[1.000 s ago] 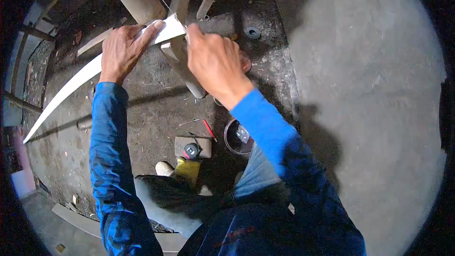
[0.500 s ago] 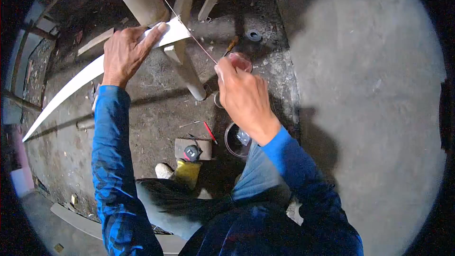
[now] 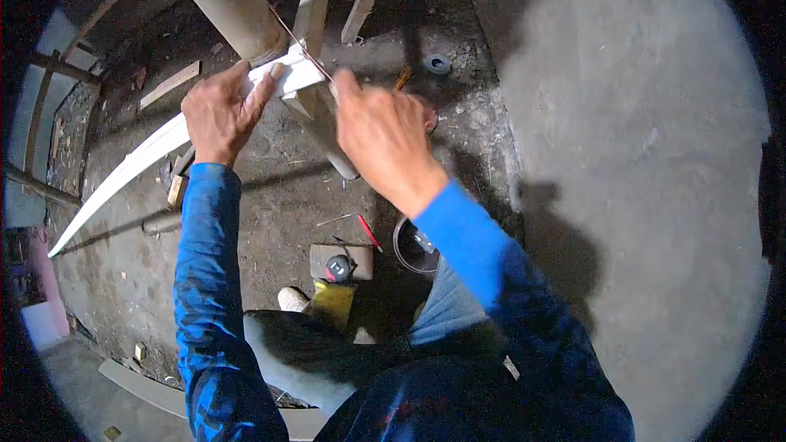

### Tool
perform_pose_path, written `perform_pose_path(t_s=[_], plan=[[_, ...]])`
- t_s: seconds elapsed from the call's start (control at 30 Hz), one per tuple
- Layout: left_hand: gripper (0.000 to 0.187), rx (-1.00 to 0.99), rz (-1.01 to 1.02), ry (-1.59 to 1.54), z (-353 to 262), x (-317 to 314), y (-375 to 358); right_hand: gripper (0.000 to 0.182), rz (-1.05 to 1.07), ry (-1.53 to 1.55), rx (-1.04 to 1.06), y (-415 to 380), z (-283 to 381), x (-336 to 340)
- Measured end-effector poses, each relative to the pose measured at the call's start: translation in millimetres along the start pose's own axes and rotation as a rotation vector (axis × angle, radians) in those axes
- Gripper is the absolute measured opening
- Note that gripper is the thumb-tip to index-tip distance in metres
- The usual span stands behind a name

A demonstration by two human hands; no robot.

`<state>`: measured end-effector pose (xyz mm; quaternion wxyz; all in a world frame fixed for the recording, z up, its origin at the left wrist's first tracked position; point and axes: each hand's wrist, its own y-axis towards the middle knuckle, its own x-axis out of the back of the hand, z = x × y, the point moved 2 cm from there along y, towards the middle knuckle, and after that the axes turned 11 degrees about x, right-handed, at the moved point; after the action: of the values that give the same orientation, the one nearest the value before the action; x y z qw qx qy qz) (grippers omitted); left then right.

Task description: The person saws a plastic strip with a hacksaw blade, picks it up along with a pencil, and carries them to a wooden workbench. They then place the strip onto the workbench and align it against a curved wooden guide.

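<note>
A long white strip [image 3: 123, 165] runs from the far left up to its cut-looking end beside a wooden post [image 3: 314, 12]. My left hand [image 3: 223, 115] presses on it near that end, fingers closed around the edge with the thumb on top. Across the end lies what looks like a thin saw [image 3: 288, 30], its reddish-brown blade seen edge-on; its far end is not clear by the pipe. My right hand [image 3: 389, 143], slightly blurred, is closed in a fist at the near end of this saw, hiding the handle. A reddish object [image 3: 429, 117] shows partly behind that hand.
A large round pipe [image 3: 219, 0] slants in at the top. On the dirt floor lie a grey ring [image 3: 437, 64], a red pen-like tool [image 3: 369, 232], a tape measure [image 3: 339, 268] on a block [image 3: 319, 255], and a dark round container [image 3: 407, 247]. Smooth concrete [image 3: 655, 196] spreads at right.
My right hand has moved up and left along the line of the saw, closer to the strip's end. My left hand keeps its hold; the view has shifted slightly.
</note>
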<state>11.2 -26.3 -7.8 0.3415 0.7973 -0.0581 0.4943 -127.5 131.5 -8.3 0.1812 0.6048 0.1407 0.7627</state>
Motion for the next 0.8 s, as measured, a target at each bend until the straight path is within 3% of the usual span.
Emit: perform_pose_path(t_s=[0.07, 0.13, 0.2, 0.27, 0.33, 0.4, 0.47, 0.57, 0.67, 0.73, 0.8], plan=[[0.052, -0.060, -0.096, -0.033, 1, -3, -3, 0.018, 0.028, -0.058, 0.025, -30, 2, 8], [0.051, -0.107, -0.160, -0.026, 2, -2, -4, 0.026, 0.131, -0.007, -0.096, -42, 4, 9], [0.043, 0.009, 0.020, 0.080, 1, 0, -2, 0.030, 0.095, 0.001, -0.081, -18, 3, -1], [0.043, 0.041, 0.037, 0.044, 4, -1, 0, 0.009, -0.099, -0.076, 0.014, 13, 5, -8], [0.044, 0.072, 0.059, 0.001, 3, -3, 0, 0.008, -0.147, -0.098, 0.042, -1, 3, -3], [0.045, -0.030, -0.040, 0.009, 6, -3, -2, 0.009, 0.032, -0.050, -0.070, -40, 0, 1], [0.049, -0.038, -0.020, 0.005, 9, -5, 0, 0.010, 0.015, -0.060, -0.046, -49, -2, 1], [0.060, 0.112, 0.170, 0.005, 6, -1, 7, 0.010, -0.074, -0.068, 0.067, -8, -4, -10], [0.063, 0.059, 0.127, -0.051, 16, -8, 12, 0.010, -0.090, -0.129, 0.067, -4, -3, -6], [0.063, 0.063, 0.160, -0.084, 10, -5, 15, 0.010, -0.027, -0.111, 0.066, -26, -2, 7], [0.064, 0.088, 0.189, -0.109, 8, 0, 12, 0.023, 0.128, -0.128, -0.014, -42, -1, 15]])
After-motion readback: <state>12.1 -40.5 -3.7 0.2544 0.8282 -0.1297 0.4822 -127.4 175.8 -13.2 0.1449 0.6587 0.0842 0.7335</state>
